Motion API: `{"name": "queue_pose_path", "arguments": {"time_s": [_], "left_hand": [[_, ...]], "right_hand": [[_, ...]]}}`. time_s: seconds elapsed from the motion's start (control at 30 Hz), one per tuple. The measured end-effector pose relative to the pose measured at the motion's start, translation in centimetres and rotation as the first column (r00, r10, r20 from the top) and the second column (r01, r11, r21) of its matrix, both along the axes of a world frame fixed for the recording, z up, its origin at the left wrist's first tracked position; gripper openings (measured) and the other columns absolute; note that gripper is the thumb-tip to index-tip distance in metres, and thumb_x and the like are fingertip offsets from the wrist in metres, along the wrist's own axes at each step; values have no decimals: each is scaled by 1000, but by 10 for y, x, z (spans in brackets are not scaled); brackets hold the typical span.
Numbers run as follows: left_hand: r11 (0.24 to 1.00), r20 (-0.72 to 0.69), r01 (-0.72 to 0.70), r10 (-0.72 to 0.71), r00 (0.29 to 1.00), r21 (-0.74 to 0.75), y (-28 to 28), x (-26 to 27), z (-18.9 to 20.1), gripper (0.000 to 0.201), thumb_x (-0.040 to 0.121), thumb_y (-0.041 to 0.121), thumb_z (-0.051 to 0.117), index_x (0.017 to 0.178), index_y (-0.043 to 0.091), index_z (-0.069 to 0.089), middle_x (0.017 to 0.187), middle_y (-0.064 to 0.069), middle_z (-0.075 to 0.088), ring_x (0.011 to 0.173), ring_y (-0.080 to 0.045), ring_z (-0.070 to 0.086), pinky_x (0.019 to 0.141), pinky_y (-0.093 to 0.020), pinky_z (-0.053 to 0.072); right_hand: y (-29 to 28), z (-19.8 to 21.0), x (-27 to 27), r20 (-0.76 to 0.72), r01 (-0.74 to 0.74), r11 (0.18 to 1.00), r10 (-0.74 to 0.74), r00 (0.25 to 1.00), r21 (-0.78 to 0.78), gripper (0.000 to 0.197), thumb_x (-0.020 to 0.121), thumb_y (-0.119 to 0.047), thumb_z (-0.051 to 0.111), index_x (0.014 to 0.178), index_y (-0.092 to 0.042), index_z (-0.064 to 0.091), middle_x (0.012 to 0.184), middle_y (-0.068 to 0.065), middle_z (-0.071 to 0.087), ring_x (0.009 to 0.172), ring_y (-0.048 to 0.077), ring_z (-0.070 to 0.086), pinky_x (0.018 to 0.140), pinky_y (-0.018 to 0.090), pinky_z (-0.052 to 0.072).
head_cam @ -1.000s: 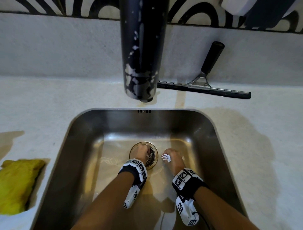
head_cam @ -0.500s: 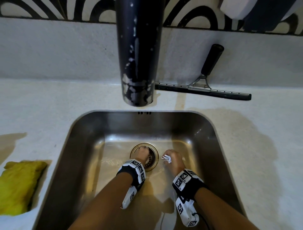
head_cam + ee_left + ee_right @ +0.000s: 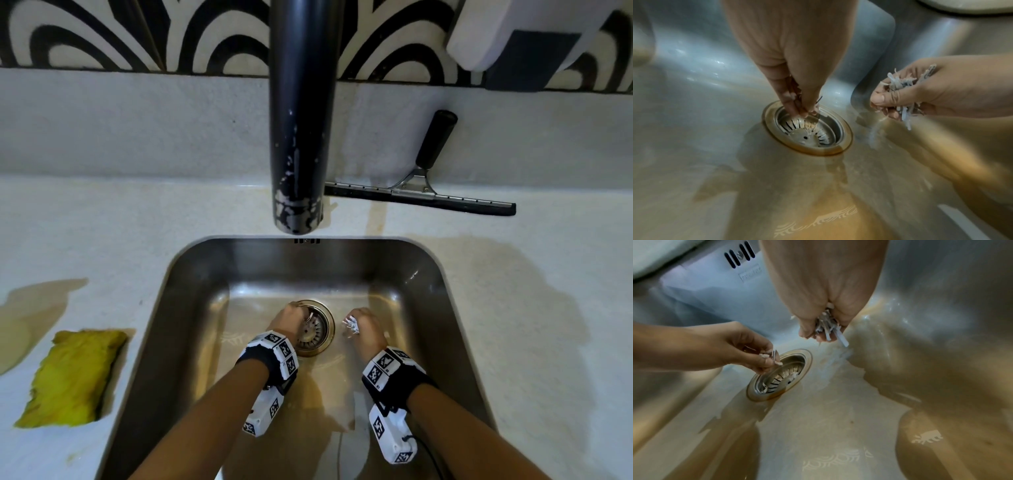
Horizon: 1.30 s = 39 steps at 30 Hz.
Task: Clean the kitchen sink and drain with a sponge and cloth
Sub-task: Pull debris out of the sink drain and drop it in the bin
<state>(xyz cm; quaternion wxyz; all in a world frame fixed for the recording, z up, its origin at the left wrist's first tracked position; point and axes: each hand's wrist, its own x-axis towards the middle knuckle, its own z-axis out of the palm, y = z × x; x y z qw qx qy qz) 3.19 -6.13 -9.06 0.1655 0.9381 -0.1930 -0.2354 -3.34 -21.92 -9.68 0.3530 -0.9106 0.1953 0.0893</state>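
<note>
Both hands are down in the steel sink (image 3: 191, 308). My left hand (image 3: 289, 320) (image 3: 801, 107) pinches a few pale scraps at the far-left edge of the round drain strainer (image 3: 315, 330) (image 3: 812, 131) (image 3: 781, 376); more scraps lie in its slots. To the right of the drain, just above the sink floor, my right hand (image 3: 363, 327) (image 3: 824, 331) grips a bunch of white scraps (image 3: 351, 324) (image 3: 900, 84) that stick out of the fist. A yellow sponge (image 3: 73, 377) lies on the counter left of the sink.
A black faucet spout (image 3: 301, 137) hangs over the sink's back edge. A squeegee (image 3: 421, 195) leans against the backsplash at the back right. Wet patches mark the pale counter (image 3: 531, 308) on both sides. Overflow slots (image 3: 740, 254) sit in the back wall.
The left hand's fingers have shifted slightly at the drain's rim and now pinch scraps. The right hand holds its bunch in about the same place.
</note>
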Motion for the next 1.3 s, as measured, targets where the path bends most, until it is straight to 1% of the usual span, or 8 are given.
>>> {"name": "queue_pose_path", "arguments": {"time_s": [0.33,0.43,0.57,0.8,0.9,1.03,1.2,1.3], "left_hand": [[999,29,-14,13,999,32,5,3,5,28,93,10,52,120,6,60,128,-14,52,115,-28,55,101,-31,45],[998,6,-14,14,1000,61,-5,4,-5,32,93,9,54,124,8,60,126,-15,58,113,-27,59,99,-30,47],[988,18,63,-66,998,141,-22,9,-14,27,90,6,55,114,8,65,118,-14,64,109,-28,61,96,-32,48],[939,55,180,-205,977,292,-33,11,-23,27,87,2,50,108,5,65,116,-15,64,108,-32,60,90,-36,47],[920,55,238,-267,962,312,-31,14,-23,25,89,7,52,111,8,64,120,-13,62,112,-31,58,93,-36,47],[920,-1,275,-286,958,278,-23,15,-18,27,92,12,54,117,7,60,125,-13,60,117,-30,55,99,-37,45],[950,-85,251,-239,967,187,-6,23,-9,27,95,14,51,120,11,61,126,-12,59,115,-29,58,101,-34,45],[953,-103,243,-228,968,178,5,27,-8,32,97,10,47,128,9,55,134,-12,50,122,-29,50,104,-34,41]], "right_hand": [[3,1,1,-25,-14,1000,13,1000,-24,22,88,-13,57,104,3,58,112,17,56,108,27,51,80,23,32],[1,-10,0,-32,-30,999,30,999,-10,15,89,-9,56,101,0,57,109,16,53,111,29,50,69,12,31],[-4,-23,-3,-38,-69,997,68,997,-44,28,91,-16,55,113,0,56,115,16,53,115,28,49,92,26,37],[-10,-31,-4,34,-87,996,86,996,6,5,87,-11,58,87,-11,53,93,1,43,92,20,48,76,17,28],[-14,-30,-4,43,-108,994,106,993,27,12,88,-14,57,91,-2,59,92,1,43,88,15,43,74,15,26],[-20,-22,-3,45,-128,991,126,991,36,9,83,-16,63,83,-13,55,89,2,45,85,15,45,68,13,29],[-20,-12,-7,-32,-182,983,183,983,27,35,55,-6,83,84,-9,64,86,2,47,79,15,46,60,10,30],[-18,-14,-7,-24,-185,983,185,982,16,32,53,0,82,82,-1,68,84,3,50,78,16,49,63,13,34]]}}
